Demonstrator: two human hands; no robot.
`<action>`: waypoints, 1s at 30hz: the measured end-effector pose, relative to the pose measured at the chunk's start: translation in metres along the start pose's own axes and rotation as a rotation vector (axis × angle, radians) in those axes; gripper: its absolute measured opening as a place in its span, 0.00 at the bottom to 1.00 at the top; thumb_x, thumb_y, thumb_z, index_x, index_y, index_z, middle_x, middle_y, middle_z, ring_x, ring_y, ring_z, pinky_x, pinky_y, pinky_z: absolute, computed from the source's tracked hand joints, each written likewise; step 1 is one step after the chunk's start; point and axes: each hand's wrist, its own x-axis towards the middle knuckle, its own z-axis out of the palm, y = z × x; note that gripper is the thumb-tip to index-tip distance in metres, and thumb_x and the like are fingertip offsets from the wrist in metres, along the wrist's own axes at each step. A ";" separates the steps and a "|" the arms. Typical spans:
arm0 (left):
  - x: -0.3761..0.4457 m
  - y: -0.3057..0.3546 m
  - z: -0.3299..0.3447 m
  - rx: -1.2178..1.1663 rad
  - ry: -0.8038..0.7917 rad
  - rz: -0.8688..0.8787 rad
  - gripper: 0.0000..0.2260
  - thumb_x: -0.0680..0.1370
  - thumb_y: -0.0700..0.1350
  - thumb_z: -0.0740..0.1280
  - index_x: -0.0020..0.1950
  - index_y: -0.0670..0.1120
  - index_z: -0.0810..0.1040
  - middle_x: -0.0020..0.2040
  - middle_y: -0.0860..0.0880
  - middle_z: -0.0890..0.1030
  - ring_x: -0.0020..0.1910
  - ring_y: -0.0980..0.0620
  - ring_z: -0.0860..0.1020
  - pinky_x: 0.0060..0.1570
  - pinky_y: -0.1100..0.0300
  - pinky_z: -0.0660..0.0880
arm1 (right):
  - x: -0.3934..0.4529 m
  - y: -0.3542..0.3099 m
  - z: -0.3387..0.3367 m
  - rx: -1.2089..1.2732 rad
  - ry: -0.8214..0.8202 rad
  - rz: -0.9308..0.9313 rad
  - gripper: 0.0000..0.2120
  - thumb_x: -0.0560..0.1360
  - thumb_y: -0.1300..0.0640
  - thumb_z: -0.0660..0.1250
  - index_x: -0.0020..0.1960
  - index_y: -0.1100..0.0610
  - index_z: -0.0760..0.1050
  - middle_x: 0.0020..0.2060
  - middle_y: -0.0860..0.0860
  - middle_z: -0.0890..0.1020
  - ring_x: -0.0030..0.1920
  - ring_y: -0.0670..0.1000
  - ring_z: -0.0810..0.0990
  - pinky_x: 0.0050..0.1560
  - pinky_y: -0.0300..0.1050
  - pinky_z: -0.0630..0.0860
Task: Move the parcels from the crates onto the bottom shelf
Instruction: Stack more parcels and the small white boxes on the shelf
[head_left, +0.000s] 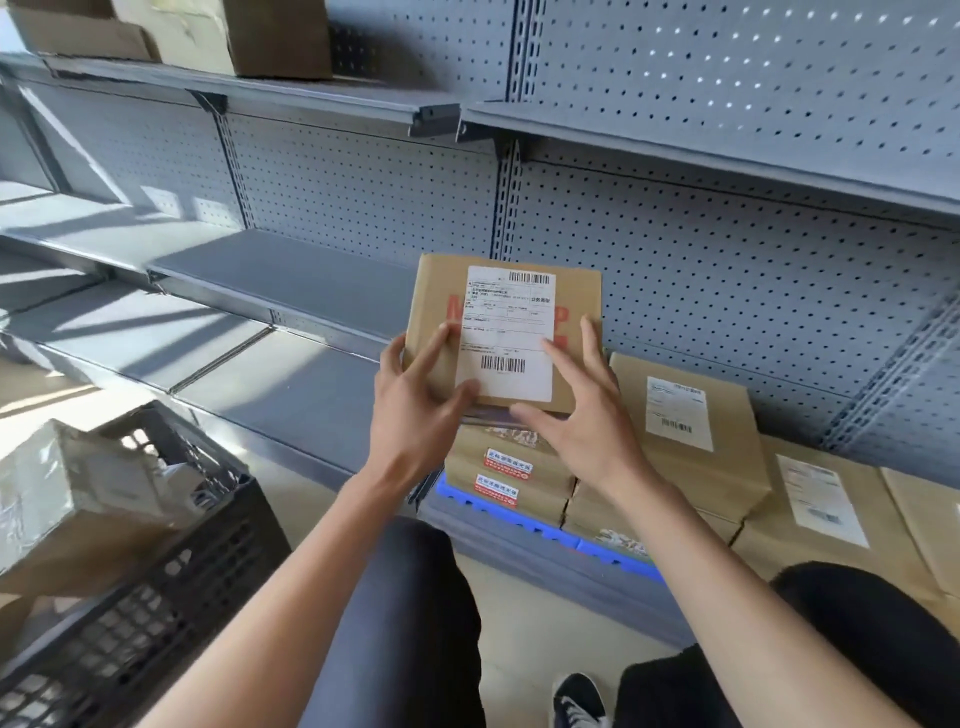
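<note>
Parcel (501, 332) in brown card, white label up, sits atop a stack of boxes (511, 478) on the bottom shelf (291, 400), the left hand (415, 410) holding its near-left corner with thumb and fingers while the right hand (582, 410) lies spread and nearly flat across its near-right edge; squaring it over the boxes below before letting go would likely keep the pile from tipping. Label print is too small to read, the parcel's underside and its seating are hidden, and the dark crate (156, 571) at lower left is cut off by the frame.
</note>
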 end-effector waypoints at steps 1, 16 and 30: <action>0.000 0.006 0.009 -0.002 -0.017 0.008 0.30 0.71 0.62 0.68 0.73 0.71 0.67 0.76 0.51 0.61 0.74 0.47 0.67 0.72 0.46 0.69 | -0.003 0.006 -0.008 -0.012 0.010 0.018 0.38 0.71 0.47 0.77 0.77 0.46 0.65 0.81 0.46 0.43 0.80 0.47 0.47 0.79 0.49 0.53; -0.012 0.083 0.188 -0.047 -0.374 0.152 0.29 0.76 0.59 0.71 0.76 0.65 0.66 0.78 0.44 0.59 0.77 0.44 0.61 0.75 0.45 0.63 | -0.074 0.115 -0.140 -0.225 0.149 0.328 0.41 0.71 0.42 0.75 0.78 0.42 0.60 0.80 0.42 0.39 0.80 0.48 0.47 0.77 0.48 0.54; -0.093 0.162 0.365 -0.081 -0.672 0.237 0.30 0.76 0.63 0.66 0.76 0.68 0.61 0.78 0.47 0.59 0.76 0.43 0.64 0.73 0.43 0.67 | -0.179 0.226 -0.277 -0.284 0.281 0.545 0.41 0.69 0.46 0.78 0.78 0.43 0.64 0.80 0.40 0.42 0.79 0.46 0.50 0.76 0.46 0.56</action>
